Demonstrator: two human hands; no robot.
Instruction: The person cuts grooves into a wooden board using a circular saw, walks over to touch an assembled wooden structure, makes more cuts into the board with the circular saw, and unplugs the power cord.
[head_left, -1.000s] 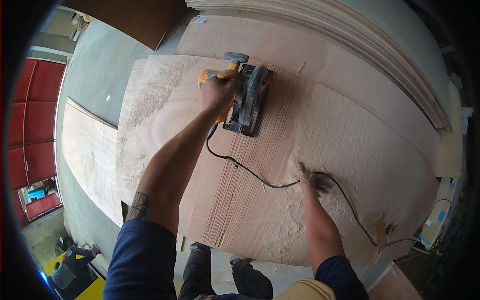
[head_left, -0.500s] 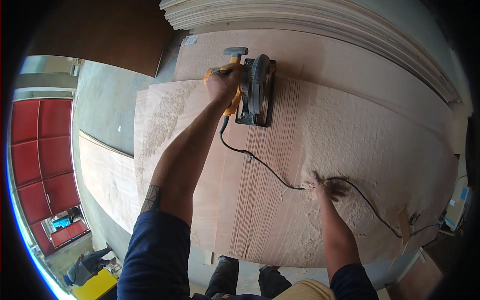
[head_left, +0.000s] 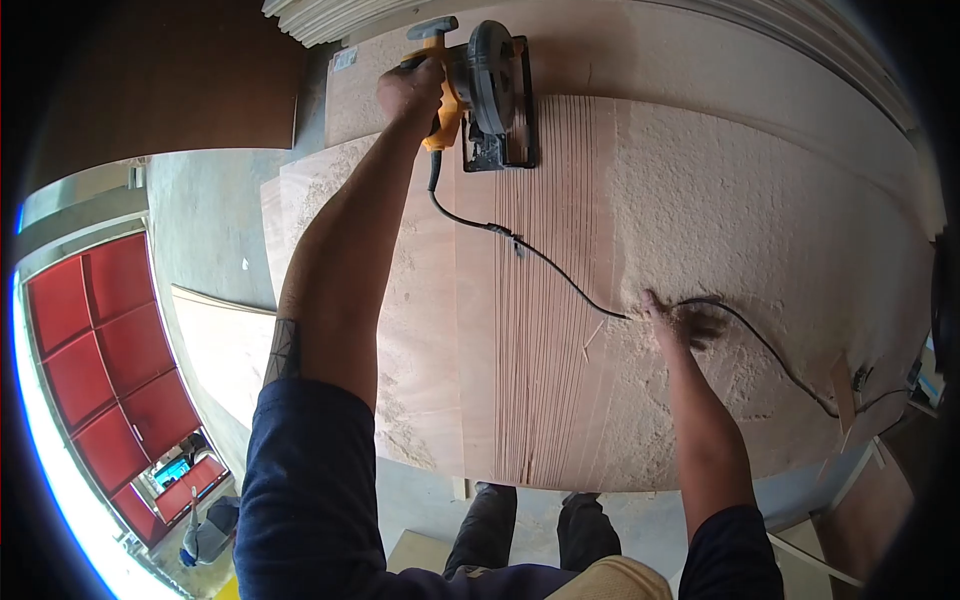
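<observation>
My left hand (head_left: 412,88) is closed around the handle of an orange and black circular saw (head_left: 490,85). The saw's base rests on a large plywood sheet (head_left: 425,260) near its far edge, over many narrow parallel grooves (head_left: 545,300). From the back of the saw, a black cord (head_left: 560,270) runs across the sheet to my right hand (head_left: 680,325). That hand leans on the sawdust-covered part with its thumb and fingers spread. The cord passes at the palm, partly hidden, and comes out beyond it.
Stacked sheets (head_left: 800,50) lie at the top right. A dark brown panel (head_left: 170,90) stands at the upper left, above a pale board (head_left: 225,345). Red door panels (head_left: 120,370) are at the left, with another person (head_left: 212,530) low down. A wood strip (head_left: 843,392) lies beside the cord.
The saw and my left hand have moved farther away along the grooves, drawing the cord out straighter. My right hand stays at about the same spot on the sheet. The view has turned.
</observation>
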